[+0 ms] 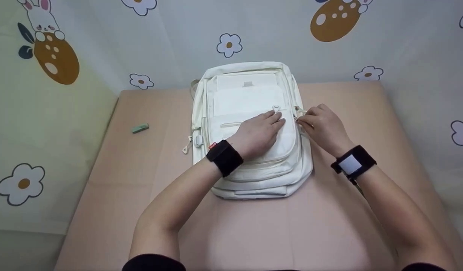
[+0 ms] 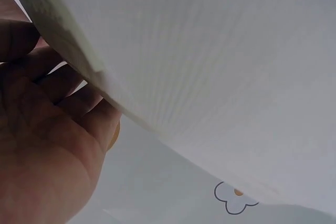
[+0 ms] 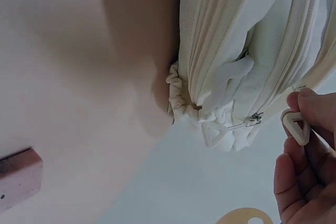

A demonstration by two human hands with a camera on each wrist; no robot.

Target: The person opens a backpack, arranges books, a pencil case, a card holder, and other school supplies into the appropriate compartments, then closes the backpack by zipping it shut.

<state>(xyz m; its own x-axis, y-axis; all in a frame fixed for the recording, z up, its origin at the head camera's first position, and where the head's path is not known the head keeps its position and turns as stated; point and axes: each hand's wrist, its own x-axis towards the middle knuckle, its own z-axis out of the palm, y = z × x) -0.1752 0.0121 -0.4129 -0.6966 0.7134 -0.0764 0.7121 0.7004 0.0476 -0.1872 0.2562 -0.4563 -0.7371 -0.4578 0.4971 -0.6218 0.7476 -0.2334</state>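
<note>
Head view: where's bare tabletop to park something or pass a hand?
Free: the near strip of the table between the forearms, and the left side around the green eraser. Crowded: the centre, under the white backpack, with the left hand pressing it and the right hand pinching a zipper pull.

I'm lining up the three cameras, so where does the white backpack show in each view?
Head: the backpack lies flat at the middle of the table, left hand resting on it, right hand at its right edge.
Left wrist: its white fabric fills the upper right.
Right wrist: its zipped side fills the upper right.
Shared landmark: the flower-print backdrop.
</note>
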